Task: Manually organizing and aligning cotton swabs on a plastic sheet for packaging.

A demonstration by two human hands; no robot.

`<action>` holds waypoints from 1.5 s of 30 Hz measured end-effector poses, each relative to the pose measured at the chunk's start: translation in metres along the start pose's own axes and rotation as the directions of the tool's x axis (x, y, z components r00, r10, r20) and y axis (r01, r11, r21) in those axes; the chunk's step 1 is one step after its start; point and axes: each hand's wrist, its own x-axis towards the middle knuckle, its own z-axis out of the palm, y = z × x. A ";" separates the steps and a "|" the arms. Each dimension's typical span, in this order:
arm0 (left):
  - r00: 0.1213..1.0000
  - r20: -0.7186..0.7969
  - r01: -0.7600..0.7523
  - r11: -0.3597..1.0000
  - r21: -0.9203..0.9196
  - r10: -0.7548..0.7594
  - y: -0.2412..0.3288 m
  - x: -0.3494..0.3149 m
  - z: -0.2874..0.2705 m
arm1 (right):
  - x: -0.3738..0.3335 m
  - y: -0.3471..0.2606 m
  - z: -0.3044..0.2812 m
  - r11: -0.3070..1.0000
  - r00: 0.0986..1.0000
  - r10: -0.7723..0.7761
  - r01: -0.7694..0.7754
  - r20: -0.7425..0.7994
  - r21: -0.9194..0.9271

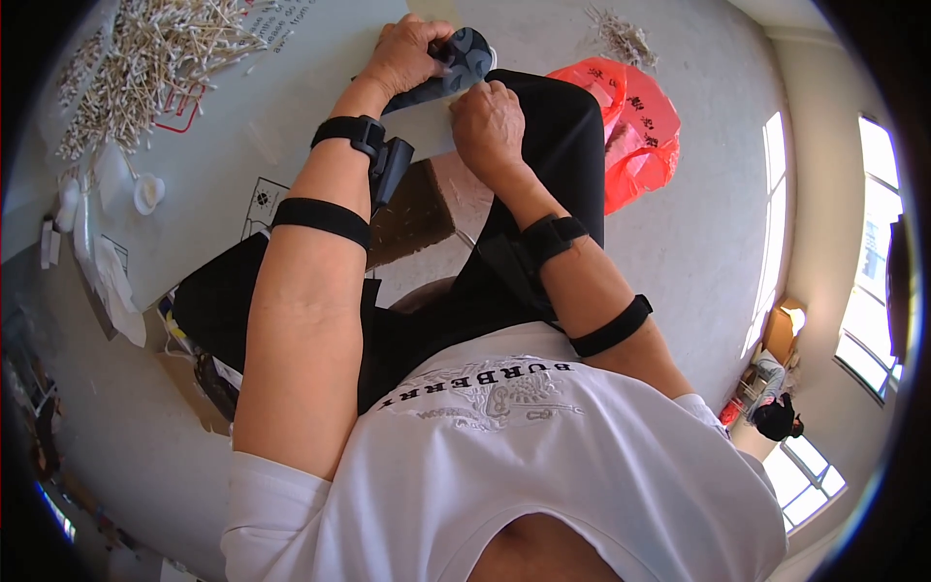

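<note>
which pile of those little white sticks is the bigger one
The heap of thin white sticks at upper left, by the left hand, is far bigger than the small scattered bunch at the top, above the red plastic bag.

Bright daylight floods in from the blown-out windows at right, while heavy fisheye bending and dark vignetting ring the frame's soft edges.

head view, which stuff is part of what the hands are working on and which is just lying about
In hand:
left hand gripping the dark grey patterned piece
right hand touching its edge

Lying about:
heap of white sticks
red plastic bag
small stick bundle
</note>
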 end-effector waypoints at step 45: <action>0.991 -0.123 -0.028 0.985 0.168 0.049 0.024 -0.027 -0.002 | -0.001 0.014 -0.001 0.885 0.956 0.284 -0.234 -0.070 0.403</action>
